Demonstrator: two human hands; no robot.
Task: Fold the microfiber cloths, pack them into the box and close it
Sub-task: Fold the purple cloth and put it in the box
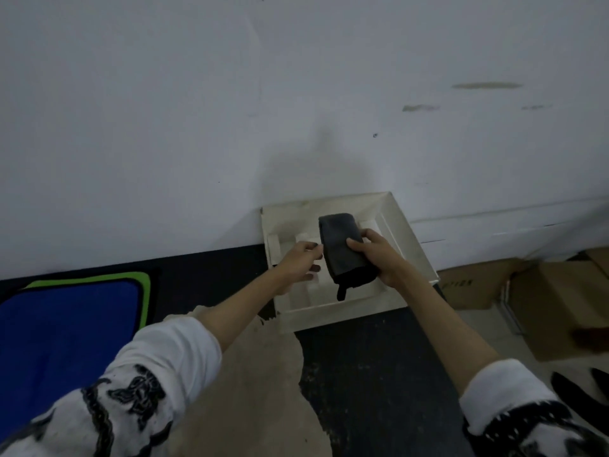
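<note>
sleeves: white patterned sleeves [155, 367] nearest, both arms reach forward
left hand [301, 263]: fingers loosely out, holds nothing, over box's left side beside the cloth
right hand [379, 255]: wrapped round folded dark cloth [339, 245], thumb on top
cloth: inside open white box [418, 245], against the wall
step: packing, looks like
next: seat cloth flat, tuck hanging tag, let go
unclear: lid, other cloths not seen; box bottom murky

Right hand [379, 255] grips folded cloth [339, 245] over open box [408, 239]
</note>
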